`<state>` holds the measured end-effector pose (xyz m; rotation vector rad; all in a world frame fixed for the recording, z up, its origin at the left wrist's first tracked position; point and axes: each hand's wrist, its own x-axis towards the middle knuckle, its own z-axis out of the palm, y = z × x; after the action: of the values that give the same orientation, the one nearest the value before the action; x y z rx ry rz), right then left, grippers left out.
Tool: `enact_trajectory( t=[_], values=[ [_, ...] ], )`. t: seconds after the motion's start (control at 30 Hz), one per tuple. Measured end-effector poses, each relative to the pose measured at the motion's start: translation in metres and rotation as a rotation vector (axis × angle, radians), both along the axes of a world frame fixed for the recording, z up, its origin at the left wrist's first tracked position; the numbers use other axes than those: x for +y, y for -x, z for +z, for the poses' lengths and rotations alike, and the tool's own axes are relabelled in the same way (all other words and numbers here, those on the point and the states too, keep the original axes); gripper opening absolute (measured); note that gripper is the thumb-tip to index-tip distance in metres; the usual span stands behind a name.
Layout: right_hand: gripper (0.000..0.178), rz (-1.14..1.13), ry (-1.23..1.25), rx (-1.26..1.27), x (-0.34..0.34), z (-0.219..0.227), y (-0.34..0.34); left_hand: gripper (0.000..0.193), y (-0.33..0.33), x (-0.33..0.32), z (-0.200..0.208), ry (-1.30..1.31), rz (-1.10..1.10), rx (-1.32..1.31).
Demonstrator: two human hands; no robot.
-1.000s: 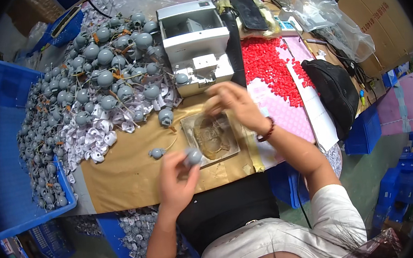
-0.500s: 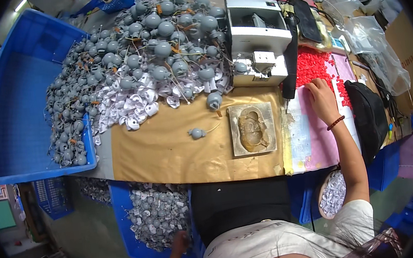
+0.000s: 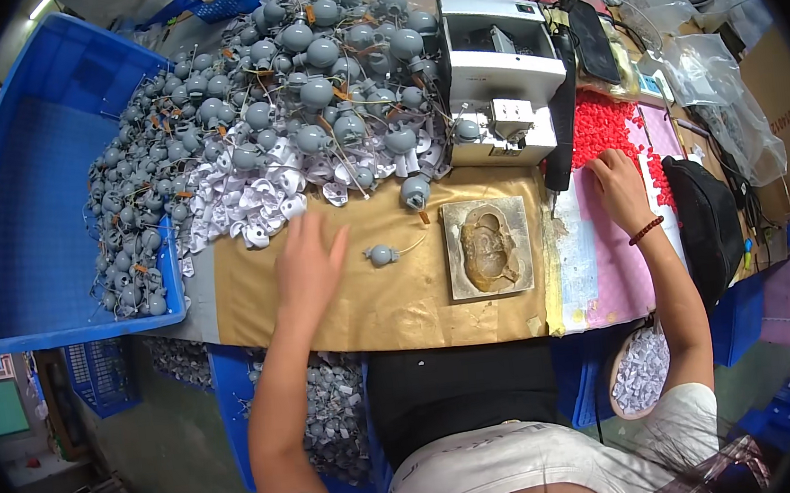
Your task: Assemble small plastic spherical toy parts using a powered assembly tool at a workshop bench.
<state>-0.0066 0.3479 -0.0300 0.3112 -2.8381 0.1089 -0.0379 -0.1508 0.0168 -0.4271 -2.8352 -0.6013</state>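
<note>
My left hand [image 3: 309,266] is over the gold-brown mat, its fingertips at the near edge of a heap of white plastic pieces [image 3: 252,198]. Its thumb stands apart from the fingers and nothing shows in it. At the near edge of a pile of small red pieces [image 3: 600,127] rests my right hand [image 3: 620,189], fingers bent and drawn together; what they pinch, if anything, is hidden. Between the hands, a single grey round part with a thin wire [image 3: 382,254] lies on the mat. Right of it sits a square metal block with a shaped hollow [image 3: 458,278].
A white bench machine [image 3: 502,75] stands behind the metal block. Grey round parts [image 3: 318,92] are heaped at the back, spilling into a big blue crate [image 3: 37,186] on the left. A black pouch [image 3: 704,217] lies right of my right forearm. Below the table are more filled bins.
My left hand has come up from beside the bin below the table to the white pieces. My right hand stays by the red pile, nearly unmoved.
</note>
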Motion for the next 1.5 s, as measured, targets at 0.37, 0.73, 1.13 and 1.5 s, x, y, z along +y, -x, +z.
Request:
enact_trajectory(
  t=[0.37,0.73,1.13,1.5],
  values=[
    [0.016,-0.128,0.979,-0.128,-0.001,0.027,-0.028,0.014,0.004,-0.023,-0.027,0.077,-0.249,-0.004],
    [0.015,0.293,1.059,-0.214,-0.099,0.052,-0.027,0.023,-0.016,0.107,0.014,-0.499,-0.534,-0.295],
    [0.02,0.626,0.279,0.076,-0.149,0.023,-0.013,0.033,0.025,0.097,0.008,-0.16,-0.501,-0.07],
    [0.053,0.523,0.74,0.018,-0.167,0.055,-0.021,0.02,0.007,0.084,0.039,-0.133,-0.5,0.119]
  ],
)
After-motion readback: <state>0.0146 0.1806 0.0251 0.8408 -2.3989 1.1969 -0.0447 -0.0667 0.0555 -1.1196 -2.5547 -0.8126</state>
